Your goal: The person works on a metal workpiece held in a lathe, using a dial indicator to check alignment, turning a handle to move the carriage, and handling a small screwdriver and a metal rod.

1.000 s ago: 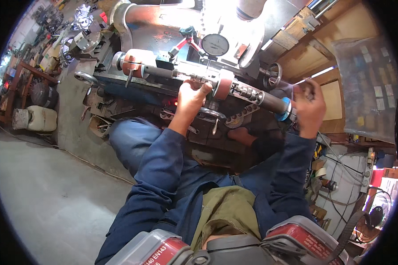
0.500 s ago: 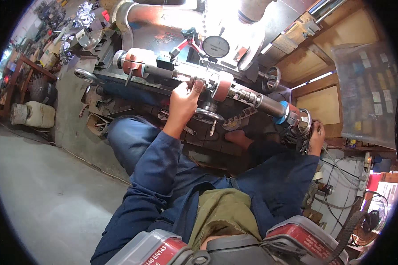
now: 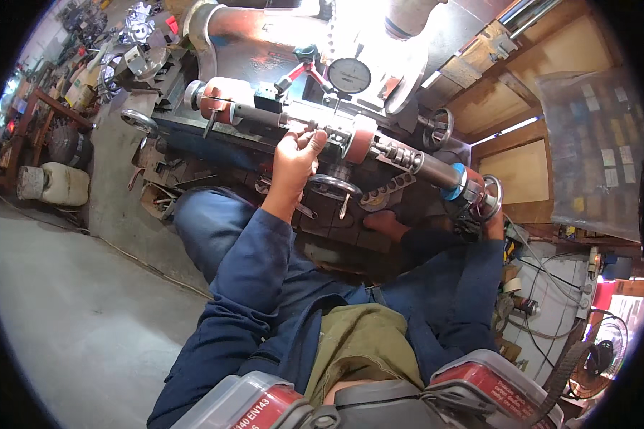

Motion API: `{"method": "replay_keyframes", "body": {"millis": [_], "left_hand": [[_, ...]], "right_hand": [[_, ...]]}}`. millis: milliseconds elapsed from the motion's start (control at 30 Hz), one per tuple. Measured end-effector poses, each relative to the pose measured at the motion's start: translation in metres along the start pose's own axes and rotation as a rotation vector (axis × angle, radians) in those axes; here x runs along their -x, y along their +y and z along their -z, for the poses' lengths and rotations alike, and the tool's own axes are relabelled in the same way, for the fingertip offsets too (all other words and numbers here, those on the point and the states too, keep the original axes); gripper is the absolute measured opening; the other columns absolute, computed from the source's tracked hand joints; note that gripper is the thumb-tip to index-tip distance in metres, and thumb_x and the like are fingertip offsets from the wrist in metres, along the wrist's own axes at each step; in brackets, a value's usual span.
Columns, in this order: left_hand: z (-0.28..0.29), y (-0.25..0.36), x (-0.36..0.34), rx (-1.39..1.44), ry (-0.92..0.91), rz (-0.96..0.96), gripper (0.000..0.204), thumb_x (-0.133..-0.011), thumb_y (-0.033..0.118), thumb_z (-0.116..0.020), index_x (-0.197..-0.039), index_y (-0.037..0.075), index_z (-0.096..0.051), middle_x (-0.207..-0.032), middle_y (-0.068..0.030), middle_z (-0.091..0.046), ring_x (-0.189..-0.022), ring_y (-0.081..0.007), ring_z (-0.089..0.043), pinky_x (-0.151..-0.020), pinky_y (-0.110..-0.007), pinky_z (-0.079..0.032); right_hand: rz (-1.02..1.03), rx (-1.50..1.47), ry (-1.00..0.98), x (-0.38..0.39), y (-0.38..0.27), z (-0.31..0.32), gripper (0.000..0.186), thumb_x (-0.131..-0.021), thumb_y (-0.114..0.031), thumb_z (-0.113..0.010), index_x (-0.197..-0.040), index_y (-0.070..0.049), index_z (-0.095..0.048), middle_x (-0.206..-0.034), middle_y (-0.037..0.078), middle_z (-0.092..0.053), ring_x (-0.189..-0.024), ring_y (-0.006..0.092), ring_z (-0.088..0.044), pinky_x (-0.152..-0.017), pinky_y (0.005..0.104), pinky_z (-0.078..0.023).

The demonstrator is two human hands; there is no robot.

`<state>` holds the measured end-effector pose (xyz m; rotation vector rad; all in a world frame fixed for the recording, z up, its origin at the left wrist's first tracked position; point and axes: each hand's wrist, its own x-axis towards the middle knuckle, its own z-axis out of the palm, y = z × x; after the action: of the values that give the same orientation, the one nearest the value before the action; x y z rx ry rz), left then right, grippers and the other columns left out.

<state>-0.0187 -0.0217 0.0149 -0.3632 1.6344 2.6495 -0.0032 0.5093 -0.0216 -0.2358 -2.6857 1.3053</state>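
A long metal shaft [image 3: 302, 120] is mounted across the machine between a left chuck head [image 3: 215, 102] and a red-and-blue right head [image 3: 459, 181]. My left hand [image 3: 298, 159] is at the shaft's middle, thumb and fingers closed round it beside a reddish round block [image 3: 359, 140]. Just above, a dial gauge [image 3: 349, 76] on a red-armed stand reaches its stem down toward the shaft. At the right end my right hand [image 3: 494, 227] is at the lower rim of a handwheel [image 3: 496, 199]; its fingers are mostly hidden behind the wheel.
Below my left hand is another handwheel [image 3: 330, 186], with a third [image 3: 139, 121] at the left end and a fourth [image 3: 444, 129] at back right. A holed metal bar [image 3: 390, 193] lies beneath the shaft. A white jug [image 3: 66, 184] stands on the floor; a fan [image 3: 599, 357] sits at right.
My right hand has moved left and down along the handwheel's rim, from its right side to its underside. The left hand's fingers have shifted slightly on the shaft.
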Motion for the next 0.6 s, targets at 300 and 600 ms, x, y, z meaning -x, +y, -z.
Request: {"method": "replay_keyframes", "body": {"millis": [300, 600], "left_hand": [[0.005, -0.002, 0.0, 0.059, -0.073, -0.03, 0.041, -0.087, 0.025, -0.074, -0.112, 0.0, -0.053, -0.096, -0.0026, -0.063, -0.057, -0.0025, -0.045, -0.046, -0.019, -0.034], [0.002, -0.002, -0.001, 0.089, -0.088, -0.02, 0.035, -0.086, 0.022, -0.074, -0.106, 0.003, -0.053, -0.09, 0.0001, -0.06, -0.057, -0.0026, -0.044, -0.047, -0.018, -0.035]], "right_hand": [[-0.169, -0.065, -0.041, 0.062, -0.006, 0.016, 0.038, -0.095, -0.028, -0.06, -0.12, 0.0, -0.058, -0.104, 0.006, -0.065, -0.094, 0.0153, -0.058, -0.082, 0.0309, -0.047], [-0.156, -0.246, 0.035, 0.064, -0.06, 0.044, 0.031, -0.098, -0.03, -0.058, -0.109, -0.002, -0.064, -0.096, 0.002, -0.063, -0.081, 0.0081, -0.054, -0.071, 0.023, -0.043]]}}
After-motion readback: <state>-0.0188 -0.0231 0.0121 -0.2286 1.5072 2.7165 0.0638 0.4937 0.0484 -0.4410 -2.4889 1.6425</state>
